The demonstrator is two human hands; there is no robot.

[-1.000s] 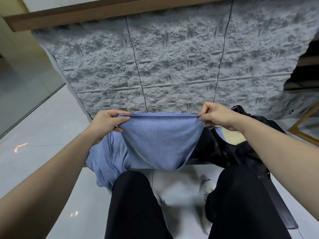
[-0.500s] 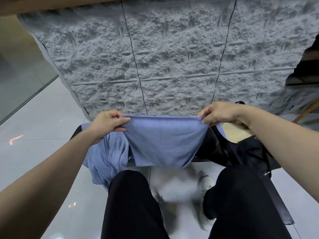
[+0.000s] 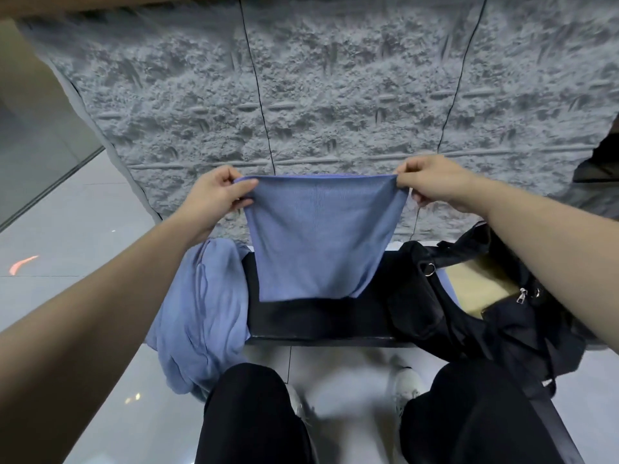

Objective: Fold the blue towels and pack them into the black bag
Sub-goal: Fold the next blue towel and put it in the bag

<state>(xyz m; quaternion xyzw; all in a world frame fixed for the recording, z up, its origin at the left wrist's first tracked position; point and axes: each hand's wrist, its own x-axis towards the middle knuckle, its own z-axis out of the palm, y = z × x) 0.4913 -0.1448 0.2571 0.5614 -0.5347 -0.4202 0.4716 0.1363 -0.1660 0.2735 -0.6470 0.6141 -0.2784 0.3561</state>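
Observation:
I hold a folded blue towel (image 3: 318,239) stretched in the air in front of me. My left hand (image 3: 214,195) pinches its top left corner and my right hand (image 3: 432,182) pinches its top right corner. The towel hangs down over a low black bench (image 3: 318,316). A crumpled heap of blue towels (image 3: 201,309) lies on the bench's left end and spills over its front edge. The black bag (image 3: 475,316) sits open on the right end, with a tan lining and a strip of blue cloth showing inside.
A rough grey textured wall panel (image 3: 335,95) stands right behind the bench. Glossy pale floor tiles (image 3: 67,236) spread to the left. My knees in black trousers (image 3: 254,416) and white shoes (image 3: 405,390) are below the bench's front edge.
Both hands have lifted the towel higher and away from my body, and pulled it taut. The view has tipped down, so the bench top and the bag's opening now show.

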